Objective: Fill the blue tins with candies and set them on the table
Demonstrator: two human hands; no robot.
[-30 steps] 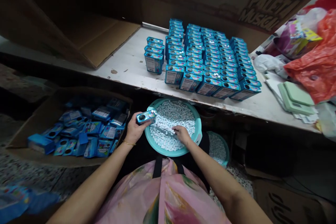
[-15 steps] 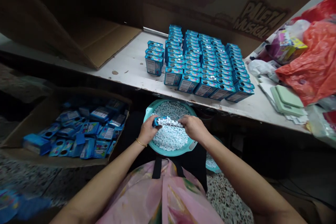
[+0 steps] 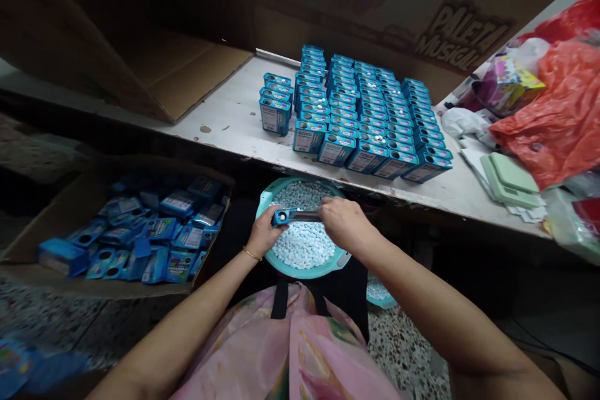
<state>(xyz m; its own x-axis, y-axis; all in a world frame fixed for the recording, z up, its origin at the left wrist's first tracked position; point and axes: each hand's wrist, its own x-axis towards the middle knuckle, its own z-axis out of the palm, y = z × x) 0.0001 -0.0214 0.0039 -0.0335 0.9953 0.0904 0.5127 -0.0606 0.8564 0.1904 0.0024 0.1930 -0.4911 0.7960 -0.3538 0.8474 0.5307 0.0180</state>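
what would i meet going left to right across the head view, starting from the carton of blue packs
carton of blue packs → left hand → blue box → scoop → right hand → green scale → clear bag

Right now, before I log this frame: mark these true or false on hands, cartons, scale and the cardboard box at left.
1. The left hand holds a blue carton over the teal basin. True.
2. The right hand is empty. False: it grips a scoop-like tool.
3. The cartons on the table stand in rows. True.
4. The green scale sits left of those rows. False: it is to their right, by the red bag.
5. The packs in the cardboard box are neatly stacked. False: they lie jumbled.
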